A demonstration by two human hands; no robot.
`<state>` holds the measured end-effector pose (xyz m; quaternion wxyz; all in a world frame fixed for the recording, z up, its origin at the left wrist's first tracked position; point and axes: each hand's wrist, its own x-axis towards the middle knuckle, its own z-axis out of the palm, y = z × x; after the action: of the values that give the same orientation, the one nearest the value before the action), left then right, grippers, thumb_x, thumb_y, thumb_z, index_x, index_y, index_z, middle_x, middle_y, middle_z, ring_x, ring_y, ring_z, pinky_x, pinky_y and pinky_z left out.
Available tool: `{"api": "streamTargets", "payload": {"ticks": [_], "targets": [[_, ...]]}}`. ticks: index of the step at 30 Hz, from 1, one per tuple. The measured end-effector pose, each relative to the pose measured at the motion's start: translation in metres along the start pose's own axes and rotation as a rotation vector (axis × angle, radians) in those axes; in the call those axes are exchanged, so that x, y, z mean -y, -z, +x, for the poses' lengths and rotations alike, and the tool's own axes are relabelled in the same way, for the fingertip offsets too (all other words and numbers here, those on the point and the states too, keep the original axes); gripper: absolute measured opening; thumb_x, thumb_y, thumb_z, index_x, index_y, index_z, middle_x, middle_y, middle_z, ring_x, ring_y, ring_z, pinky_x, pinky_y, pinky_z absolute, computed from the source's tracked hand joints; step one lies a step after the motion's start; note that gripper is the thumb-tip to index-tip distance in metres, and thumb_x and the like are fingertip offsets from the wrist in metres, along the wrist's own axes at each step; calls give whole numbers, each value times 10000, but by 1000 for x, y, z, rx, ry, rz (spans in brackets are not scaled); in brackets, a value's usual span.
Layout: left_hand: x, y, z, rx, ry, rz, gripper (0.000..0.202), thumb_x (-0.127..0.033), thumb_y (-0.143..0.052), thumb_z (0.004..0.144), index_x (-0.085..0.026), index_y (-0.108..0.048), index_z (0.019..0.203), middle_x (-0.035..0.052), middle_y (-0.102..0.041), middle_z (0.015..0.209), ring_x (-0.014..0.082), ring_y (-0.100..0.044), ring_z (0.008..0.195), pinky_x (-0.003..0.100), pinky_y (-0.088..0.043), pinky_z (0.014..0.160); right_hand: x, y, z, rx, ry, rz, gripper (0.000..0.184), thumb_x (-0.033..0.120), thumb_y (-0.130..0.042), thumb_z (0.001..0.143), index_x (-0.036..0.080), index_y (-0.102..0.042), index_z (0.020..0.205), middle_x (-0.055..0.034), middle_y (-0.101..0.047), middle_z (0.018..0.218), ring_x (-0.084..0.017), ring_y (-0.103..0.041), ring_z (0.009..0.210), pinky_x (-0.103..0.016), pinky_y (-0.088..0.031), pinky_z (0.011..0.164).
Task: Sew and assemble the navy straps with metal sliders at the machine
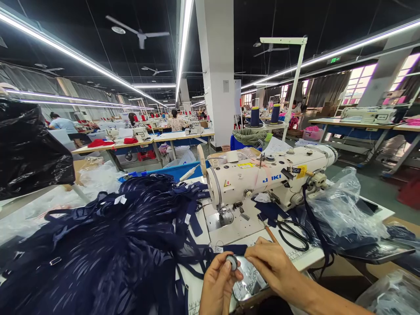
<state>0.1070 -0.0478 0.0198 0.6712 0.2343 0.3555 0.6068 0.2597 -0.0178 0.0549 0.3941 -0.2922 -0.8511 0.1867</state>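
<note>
My left hand (pixel 223 278) pinches a small round metal bobbin (pixel 232 262) between thumb and fingers, in front of the sewing machine. Close to its right, my right hand (pixel 271 264) is closed in a pinch; whatever is between its fingertips is too small to make out. A thin tool with a wooden handle (pixel 271 234) shows just behind the right hand; whether the hand touches it is hidden. The white sewing machine (pixel 256 175) stands beyond both hands, its needle area above a shiny plate (pixel 219 220). Printed labels (pixel 251 282) lie beneath the hands.
A large heap of navy straps (pixel 108 245) covers the left side. Black scissors (pixel 295 236) lie right of the hands, near a clear plastic bag (pixel 348 210). Navy thread cones (pixel 255 117) stand behind the machine. A black bag (pixel 33 148) is at far left; people work farther back.
</note>
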Motion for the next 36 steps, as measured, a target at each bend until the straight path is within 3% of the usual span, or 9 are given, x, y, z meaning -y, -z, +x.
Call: {"api": "streamTargets", "payload": {"ticks": [2,9,14,19,24,31,36], "targets": [[1,-1,-1,-26,27,-62,243,-240,-759,558,-135,-659,753,54,-651,670,104,-577,545,216,-463,582,2,-1,3,-6,2,-18,230,166,-354,878,168,-480,686,21,-472,562,-93,-392,530,-223,-310,556],[-3,4,0,-116,82,-240,225,-123,-783,497,-124,-668,691,61,-662,657,76,-582,526,170,-484,573,4,-10,-3,84,228,-335,299,55,-270,851,150,-452,632,27,-422,526,-96,-274,480,-245,-273,562],[-7,5,-4,-79,43,-185,206,-152,-763,542,-122,-666,721,59,-655,660,81,-570,526,179,-479,562,8,-9,-6,106,184,-303,272,72,-286,858,160,-449,660,34,-414,540,-93,-294,484,-250,-271,578],[-8,1,-9,-14,-29,-93,234,-231,-745,582,-129,-660,774,60,-652,686,95,-569,543,201,-472,590,12,-5,0,7,99,-97,273,139,-310,882,168,-451,650,26,-427,543,-90,-337,493,-246,-297,564],[-6,1,-11,-32,-36,-162,211,-183,-751,567,-132,-660,751,63,-658,685,101,-581,565,200,-486,595,10,-5,4,-32,-14,14,244,190,-374,873,173,-464,647,28,-448,538,-89,-371,506,-230,-316,538],[-3,6,-11,-102,50,-285,138,-73,-711,600,-132,-652,710,76,-673,693,93,-611,551,188,-510,602,15,-12,-2,66,166,-210,279,100,-299,870,157,-472,658,21,-458,541,-92,-330,493,-268,-296,576],[-3,8,-12,-113,90,-298,84,-47,-632,679,-120,-635,720,72,-667,695,88,-611,545,187,-515,598,14,-13,-6,50,167,-247,297,97,-284,876,159,-488,670,11,-477,557,-95,-362,500,-274,-299,596]]}}
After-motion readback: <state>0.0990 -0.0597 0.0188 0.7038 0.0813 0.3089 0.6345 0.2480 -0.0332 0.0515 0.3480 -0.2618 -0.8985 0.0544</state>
